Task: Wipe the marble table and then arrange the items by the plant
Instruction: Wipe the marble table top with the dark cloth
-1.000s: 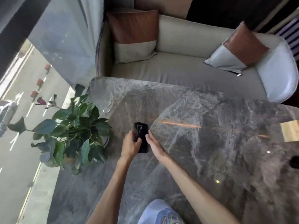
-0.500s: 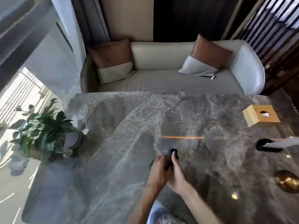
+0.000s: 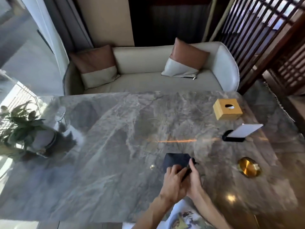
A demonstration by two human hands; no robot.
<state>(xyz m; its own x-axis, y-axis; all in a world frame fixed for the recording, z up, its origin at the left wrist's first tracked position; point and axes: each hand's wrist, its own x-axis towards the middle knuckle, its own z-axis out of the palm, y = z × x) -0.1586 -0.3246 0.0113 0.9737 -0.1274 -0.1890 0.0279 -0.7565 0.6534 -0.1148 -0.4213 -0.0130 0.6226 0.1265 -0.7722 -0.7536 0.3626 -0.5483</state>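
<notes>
A dark folded cloth (image 3: 175, 160) lies on the grey marble table (image 3: 107, 162), right of centre and near the front edge. My left hand (image 3: 173, 182) rests on the cloth's near part with its fingers on the fabric. My right hand (image 3: 194, 179) pinches the cloth's right corner. A potted green plant (image 3: 24, 131) stands at the table's left end. At the right end are a wooden tissue box (image 3: 227, 109), a white card in a black stand (image 3: 241, 133) and a round brass dish (image 3: 249, 166).
A cream sofa (image 3: 148, 80) with two brown and white cushions runs along the table's far side. A dark slatted wooden screen (image 3: 264, 38) stands at the right. A window is at the left, behind the plant.
The view has swung right from the plant. Both hands with the cloth have moved from beside the plant to the table's right half, and the cloth now lies flatter on the marble.
</notes>
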